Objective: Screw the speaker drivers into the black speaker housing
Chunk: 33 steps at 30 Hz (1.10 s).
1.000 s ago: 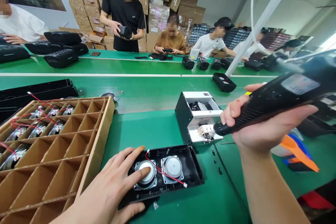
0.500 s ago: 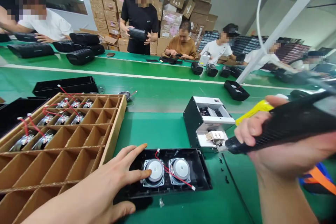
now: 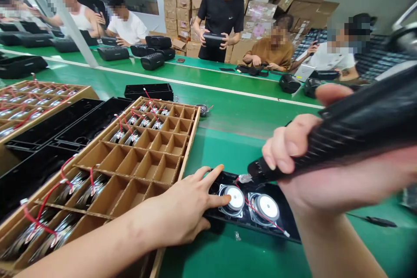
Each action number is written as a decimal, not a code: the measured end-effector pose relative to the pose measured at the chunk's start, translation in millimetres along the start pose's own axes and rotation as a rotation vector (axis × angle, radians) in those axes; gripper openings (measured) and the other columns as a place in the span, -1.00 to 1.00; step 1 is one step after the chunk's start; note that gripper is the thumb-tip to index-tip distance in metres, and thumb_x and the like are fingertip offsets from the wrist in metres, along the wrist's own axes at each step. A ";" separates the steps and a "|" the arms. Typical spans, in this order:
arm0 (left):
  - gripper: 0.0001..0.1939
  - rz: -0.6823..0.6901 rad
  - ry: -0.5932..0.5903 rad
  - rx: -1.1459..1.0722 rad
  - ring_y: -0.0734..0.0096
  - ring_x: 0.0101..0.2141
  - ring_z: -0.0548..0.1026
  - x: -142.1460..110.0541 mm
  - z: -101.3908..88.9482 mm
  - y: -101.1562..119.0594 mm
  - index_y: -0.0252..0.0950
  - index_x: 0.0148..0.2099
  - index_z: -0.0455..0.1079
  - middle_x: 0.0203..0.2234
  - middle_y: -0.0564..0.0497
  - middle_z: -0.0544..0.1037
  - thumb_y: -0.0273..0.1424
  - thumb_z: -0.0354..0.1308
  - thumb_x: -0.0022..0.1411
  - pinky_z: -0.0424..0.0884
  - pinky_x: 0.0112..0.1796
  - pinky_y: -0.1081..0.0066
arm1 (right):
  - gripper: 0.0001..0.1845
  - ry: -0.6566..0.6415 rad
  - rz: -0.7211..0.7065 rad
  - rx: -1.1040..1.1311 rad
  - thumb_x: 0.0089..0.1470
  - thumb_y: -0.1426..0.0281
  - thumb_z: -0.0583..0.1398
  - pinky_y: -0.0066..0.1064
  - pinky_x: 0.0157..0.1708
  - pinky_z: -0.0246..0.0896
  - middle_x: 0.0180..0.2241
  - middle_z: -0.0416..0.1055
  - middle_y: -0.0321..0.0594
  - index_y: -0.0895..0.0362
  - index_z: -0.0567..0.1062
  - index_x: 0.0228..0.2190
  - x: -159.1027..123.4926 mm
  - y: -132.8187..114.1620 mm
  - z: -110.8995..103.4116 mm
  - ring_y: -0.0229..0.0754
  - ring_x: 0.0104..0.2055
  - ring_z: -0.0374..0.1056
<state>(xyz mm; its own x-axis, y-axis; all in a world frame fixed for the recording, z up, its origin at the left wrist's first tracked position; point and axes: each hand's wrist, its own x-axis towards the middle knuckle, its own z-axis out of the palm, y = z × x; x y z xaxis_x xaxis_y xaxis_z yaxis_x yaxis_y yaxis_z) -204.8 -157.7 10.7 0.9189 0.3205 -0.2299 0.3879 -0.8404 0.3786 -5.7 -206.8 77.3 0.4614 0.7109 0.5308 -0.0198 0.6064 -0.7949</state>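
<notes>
My left hand lies with its fingers spread, the fingertips on the rim of the left round speaker driver. That driver and a second one sit side by side in a black plastic speaker housing, joined by a red wire. My right hand grips a black electric screwdriver. Its tip is at the housing's far edge, just left of my right fingers, and I cannot tell if it touches a screw.
A compartmented cardboard tray of wired speaker drivers stands left of the housing, with another tray and black housings beyond. Across the green bench, people handle black speakers. Cardboard boxes are stacked behind them. A small screwdriver lies at right.
The view has swung left and the white machine has left the frame. The screwdriver has moved from that machine to the housing's far edge. My left hand remains on the left driver.
</notes>
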 end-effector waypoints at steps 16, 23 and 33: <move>-0.31 0.047 0.020 -0.007 -0.29 0.38 0.19 3.4 0.3 -6.1 -0.05 0.39 0.35 0.50 -0.23 0.01 -0.38 0.38 0.25 0.25 0.31 -0.15 | -0.30 -0.094 0.147 0.166 0.09 -0.29 0.19 -0.40 -0.71 0.08 -0.58 0.33 -0.35 0.04 0.53 -0.09 -22.7 71.7 9.8 -0.26 -0.70 0.16; -0.33 0.070 0.057 -0.023 -0.30 0.38 0.18 4.9 1.9 -6.3 -0.10 0.37 0.39 0.50 -0.26 0.01 -0.41 0.39 0.23 0.25 0.31 -0.15 | -0.29 -0.102 0.149 0.146 0.14 -0.29 0.16 -0.39 -0.70 0.09 -0.56 0.34 -0.36 0.06 0.51 -0.07 -23.5 76.5 8.4 -0.26 -0.70 0.17; -0.31 0.053 0.049 -0.021 -0.32 0.37 0.21 3.9 1.3 -6.4 -0.05 0.37 0.38 0.50 -0.23 0.00 -0.41 0.39 0.22 0.26 0.30 -0.17 | -0.26 -0.119 0.138 0.101 0.20 -0.30 0.06 -0.40 -0.69 0.14 -0.55 0.33 -0.39 0.06 0.46 -0.03 -25.7 83.0 8.7 -0.27 -0.70 0.18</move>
<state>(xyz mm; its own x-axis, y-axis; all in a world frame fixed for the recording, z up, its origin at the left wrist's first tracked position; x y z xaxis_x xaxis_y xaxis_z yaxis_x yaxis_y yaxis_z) -203.8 -151.7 6.1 0.9403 0.2975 -0.1653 0.3399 -0.8474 0.4080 -26.9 -171.7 0.3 0.3406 0.8230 0.4546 -0.1675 0.5289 -0.8320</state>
